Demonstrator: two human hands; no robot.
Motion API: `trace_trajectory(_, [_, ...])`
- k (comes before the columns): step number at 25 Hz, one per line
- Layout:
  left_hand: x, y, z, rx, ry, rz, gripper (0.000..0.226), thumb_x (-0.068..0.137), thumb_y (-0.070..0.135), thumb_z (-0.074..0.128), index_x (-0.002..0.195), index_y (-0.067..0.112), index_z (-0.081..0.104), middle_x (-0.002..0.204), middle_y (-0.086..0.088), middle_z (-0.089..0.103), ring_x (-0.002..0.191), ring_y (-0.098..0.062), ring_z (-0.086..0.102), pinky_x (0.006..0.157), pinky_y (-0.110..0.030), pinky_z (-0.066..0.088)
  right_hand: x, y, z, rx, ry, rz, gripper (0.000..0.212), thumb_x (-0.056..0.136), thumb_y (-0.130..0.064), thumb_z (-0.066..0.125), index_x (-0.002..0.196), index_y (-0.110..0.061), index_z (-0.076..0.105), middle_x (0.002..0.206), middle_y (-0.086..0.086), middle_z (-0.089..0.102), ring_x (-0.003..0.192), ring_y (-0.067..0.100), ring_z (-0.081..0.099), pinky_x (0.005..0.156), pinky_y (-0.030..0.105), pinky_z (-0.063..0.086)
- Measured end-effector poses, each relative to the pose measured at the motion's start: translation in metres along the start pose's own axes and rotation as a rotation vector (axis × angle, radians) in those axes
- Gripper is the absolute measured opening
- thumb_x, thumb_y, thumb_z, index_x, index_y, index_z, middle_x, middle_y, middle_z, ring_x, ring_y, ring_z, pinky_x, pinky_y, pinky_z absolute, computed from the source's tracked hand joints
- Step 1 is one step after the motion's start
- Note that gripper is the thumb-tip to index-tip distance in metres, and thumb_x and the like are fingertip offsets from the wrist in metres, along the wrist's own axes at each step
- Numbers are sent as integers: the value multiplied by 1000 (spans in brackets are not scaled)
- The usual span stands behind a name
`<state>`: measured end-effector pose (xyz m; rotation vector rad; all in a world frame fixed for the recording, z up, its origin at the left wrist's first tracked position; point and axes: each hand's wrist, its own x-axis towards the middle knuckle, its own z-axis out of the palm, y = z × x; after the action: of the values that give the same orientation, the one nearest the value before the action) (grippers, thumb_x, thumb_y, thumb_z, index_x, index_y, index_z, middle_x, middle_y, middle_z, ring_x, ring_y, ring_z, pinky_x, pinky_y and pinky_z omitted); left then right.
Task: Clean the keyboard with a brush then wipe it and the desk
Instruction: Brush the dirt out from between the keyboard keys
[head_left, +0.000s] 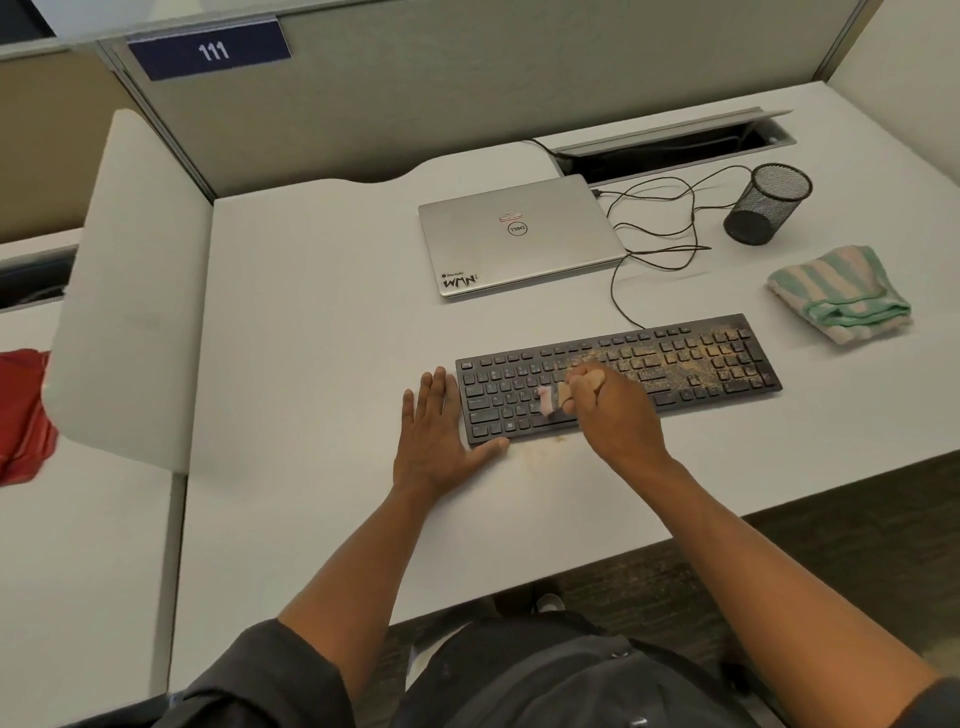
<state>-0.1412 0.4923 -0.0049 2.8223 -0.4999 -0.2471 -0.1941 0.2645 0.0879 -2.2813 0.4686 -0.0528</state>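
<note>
right hand (615, 410) curled tight round the brush (550, 397) on the dusty keyboard (675, 364), left hand (441, 436) flat on the bench (311, 364) at its 9 o'clock end.

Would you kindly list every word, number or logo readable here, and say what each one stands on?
"111": white digits on the blue sign on the partition.
"DELL": round logo, seen upside down, on the closed laptop lid.
"WMN": black sticker at the laptop's near left corner; the small line above it is too blurred.
Red sticker above the logo: unreadable.
Keyboard key legends: too small.
</note>
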Motion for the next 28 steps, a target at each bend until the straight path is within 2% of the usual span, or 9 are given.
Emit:
trace_trajectory(5, [9, 15, -6, -194, 125, -22, 88, 96, 64, 16, 162, 8, 3, 170, -8, -6, 157, -19, -9, 127, -45, 0, -10, -4, 6, 283, -109, 7, 19, 101, -23, 48, 100, -26, 67, 82, -3, 75, 70, 2, 68, 59, 32, 53])
trace_trajectory(10, [46, 49, -10, -110, 42, 81, 74, 102, 48, 14, 162, 6, 6, 170, -10, -7, 156, -23, -13, 124, -36, -15, -1, 0, 1, -14, 95, 44, 22, 99, -30, 44, 97, -29, 66, 79, -2, 73, 76, 22, 67, 70, 41, 56])
trace_trajectory(12, [55, 52, -5, -77, 27, 86, 68, 106, 41, 22, 162, 5, 6, 170, -13, -4, 156, -25, -11, 124, -37, -15, -2, -3, -1, 58, 103, -1, 20, 99, -25, 47, 100, -25, 67, 80, 1, 73, 77, 23, 67, 69, 38, 56])
trace_trajectory(15, [58, 51, 1, -43, 62, 105, 70, 102, 42, 16, 161, 4, 10, 170, -14, 2, 157, -27, -7, 125, -39, -14, -8, -6, 2, 117, -22, -33, 21, 96, -27, 48, 102, -26, 68, 83, -4, 74, 81, 18, 68, 70, 34, 56])
trace_trajectory(19, [59, 51, 5, -38, 89, 117, 78, 96, 45, 5, 161, 4, 13, 169, -15, 5, 157, -28, -3, 124, -39, -15, 1, 7, -11, -85, 85, 24, 21, 100, -29, 45, 102, -31, 66, 82, -6, 70, 78, 19, 66, 66, 36, 55])
trace_trajectory(21, [59, 50, 5, -37, 100, 123, 77, 96, 44, 7, 161, 3, 13, 169, -16, 6, 157, -28, -2, 124, -39, -15, 1, 6, -15, -80, 122, -73, 22, 103, -25, 47, 106, -31, 68, 88, -8, 72, 81, 16, 67, 65, 30, 53])
trace_trajectory(23, [59, 49, 6, -47, 118, 128, 75, 98, 43, 10, 160, 2, 16, 169, -17, 9, 157, -29, 1, 125, -41, -11, -6, 3, -6, -2, 37, -249, 26, 104, -23, 50, 122, -29, 69, 106, -14, 71, 93, 6, 65, 74, 22, 52])
trace_trajectory(25, [60, 49, 7, -57, 128, 133, 74, 99, 42, 12, 160, 1, 19, 168, -18, 12, 157, -31, 4, 126, -42, -9, -17, 12, 12, -93, -61, -354, 32, 101, -17, 56, 130, -26, 66, 108, -11, 68, 94, 9, 59, 76, 27, 51])
trace_trajectory(28, [60, 48, 8, -64, 131, 137, 74, 98, 42, 13, 159, 1, 20, 168, -18, 15, 157, -31, 6, 126, -43, -7, -14, 34, 16, -259, 44, -306, 38, 94, -3, 63, 127, -20, 68, 108, 2, 67, 95, 23, 60, 72, 39, 55])
